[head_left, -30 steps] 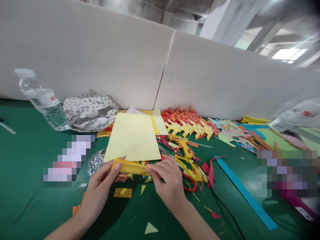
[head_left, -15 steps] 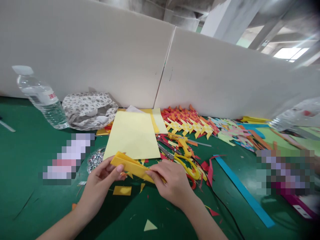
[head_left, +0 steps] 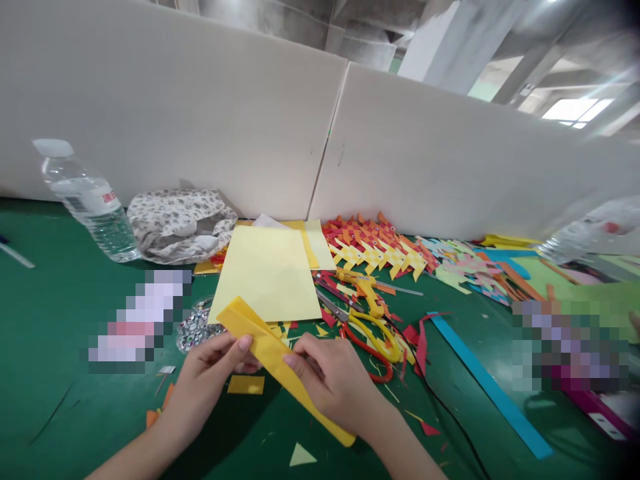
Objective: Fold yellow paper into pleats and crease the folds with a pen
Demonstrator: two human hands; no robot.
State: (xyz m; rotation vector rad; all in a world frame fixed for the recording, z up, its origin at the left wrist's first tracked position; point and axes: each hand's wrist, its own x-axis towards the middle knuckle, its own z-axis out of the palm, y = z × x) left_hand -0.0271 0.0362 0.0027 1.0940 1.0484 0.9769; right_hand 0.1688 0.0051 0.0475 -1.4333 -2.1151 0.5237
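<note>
Both my hands grip a folded strip of deep yellow paper [head_left: 263, 345] that slants from upper left to lower right above the green table. My left hand [head_left: 207, 380] pinches it near its upper end with thumb and fingers. My right hand [head_left: 335, 380] holds its middle, and the strip's lower end sticks out under that wrist. Just behind the strip lies a pale yellow sheet [head_left: 267, 273]. Yellow-handled scissors [head_left: 373, 313] and red-handled scissors [head_left: 360, 340] lie right of my right hand.
A water bottle [head_left: 87, 200] stands at the back left beside a patterned cloth bag [head_left: 180, 223]. Woven paper fish [head_left: 380, 250] and coloured strips, one long and blue [head_left: 490, 387], lie at the right. Paper scraps dot the green table [head_left: 60, 400]. White partitions [head_left: 200, 113] close the back.
The yellow strip lay level between my hands a second ago. It has turned, its right end swinging down under my right hand and its left end rising.
</note>
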